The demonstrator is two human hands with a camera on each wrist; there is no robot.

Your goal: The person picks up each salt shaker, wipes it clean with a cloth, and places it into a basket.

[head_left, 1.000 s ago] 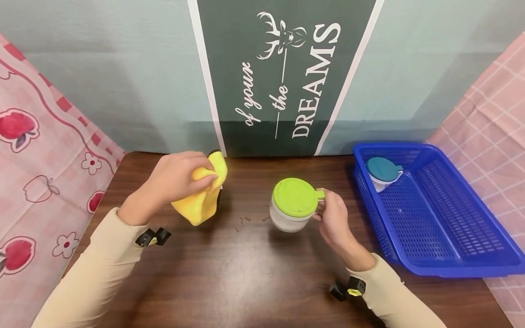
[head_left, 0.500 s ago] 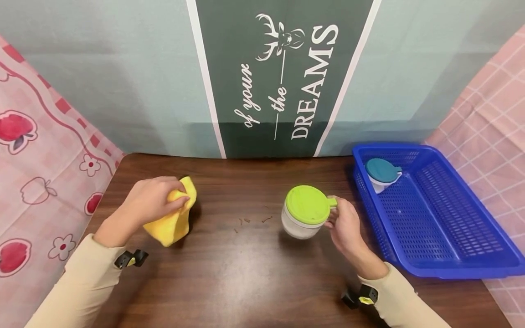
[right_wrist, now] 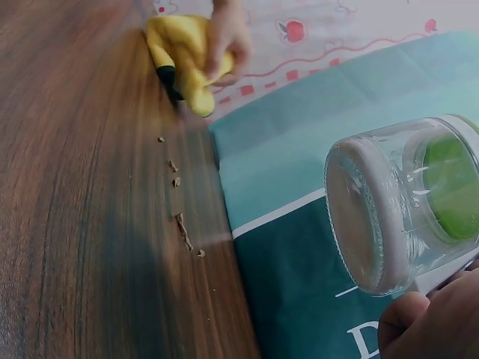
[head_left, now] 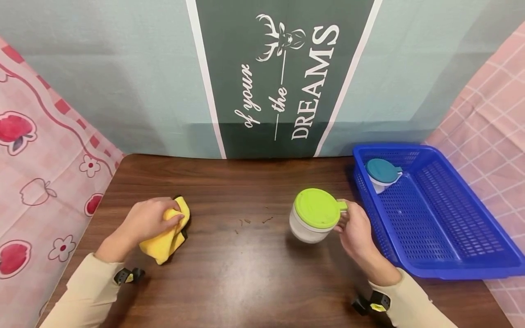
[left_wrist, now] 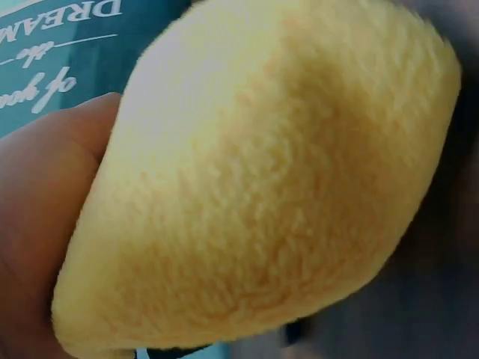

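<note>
My left hand (head_left: 149, 221) grips a fluffy yellow cloth (head_left: 164, 243) with a dark edge, low over the left part of the table. In the left wrist view, the bunched cloth (left_wrist: 262, 194) fills most of the picture and hides the fingers. By its handle, my right hand (head_left: 356, 230) holds a clear jar (head_left: 307, 230) with a lime-green lid (head_left: 317, 208). The right wrist view shows the jar's base (right_wrist: 355, 217) raised off the table, with a pale layer inside. Several small brown crumbs (head_left: 246, 221) lie on the wood between both hands.
To the right stands a blue plastic basket (head_left: 410, 269) with slotted walls. A similar jar with a teal lid (head_left: 383, 170) sits in its far left corner. Printed cloth hangs behind the brown table (head_left: 246, 291) and along both sides.
My left hand has moved left and towards me, lowering the yellow cloth. My right hand has carried the green-lidded jar to the right and slightly nearer. The crumbs and basket stay put.
</note>
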